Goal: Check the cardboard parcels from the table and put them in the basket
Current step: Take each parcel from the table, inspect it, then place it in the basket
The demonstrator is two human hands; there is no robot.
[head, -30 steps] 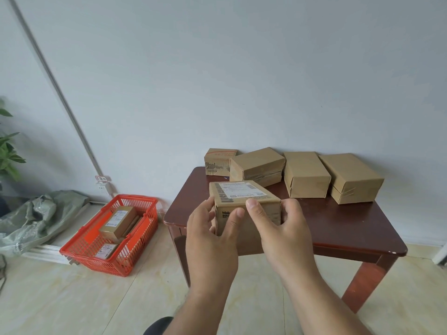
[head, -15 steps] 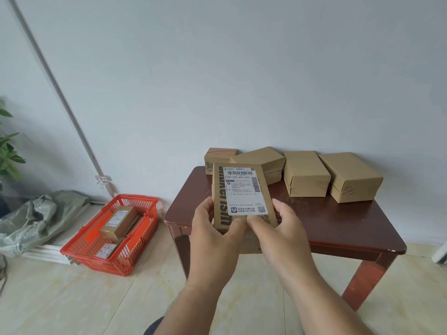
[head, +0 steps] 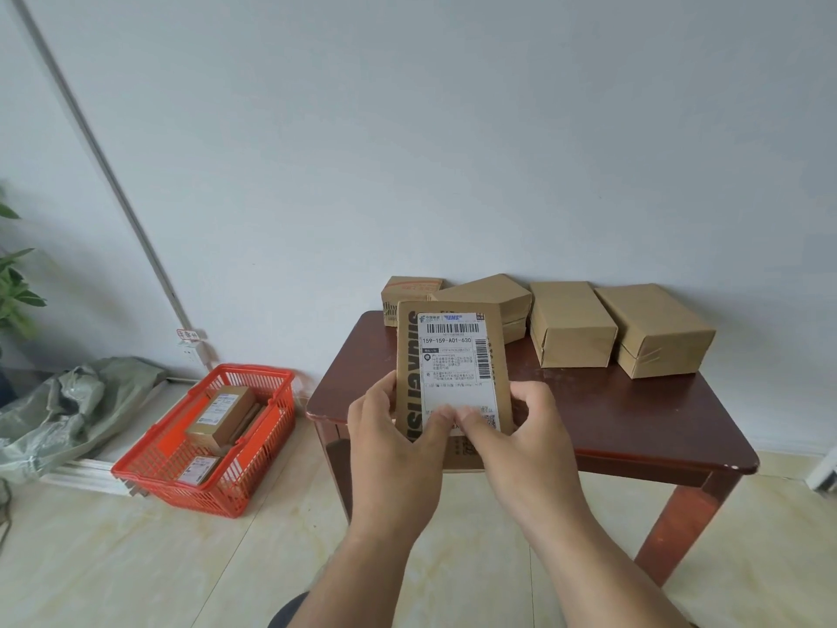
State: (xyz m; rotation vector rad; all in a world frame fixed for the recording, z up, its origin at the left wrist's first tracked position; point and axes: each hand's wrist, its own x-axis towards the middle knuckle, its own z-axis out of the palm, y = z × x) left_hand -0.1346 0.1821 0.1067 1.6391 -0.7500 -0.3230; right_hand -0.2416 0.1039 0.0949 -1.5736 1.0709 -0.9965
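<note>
Both hands, the left hand point(head: 394, 428) and the right hand point(head: 512, 428), still grip the parcel point(head: 453, 355), now tipped up more so its label point(head: 455, 355) faces us.

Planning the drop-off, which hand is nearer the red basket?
Left. The left hand grips the held parcel's basket-side edge; the right hand grips its far edge. The red basket sits on the floor, left.

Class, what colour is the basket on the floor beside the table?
The basket is bright orange-red, shown in the head view.
</note>
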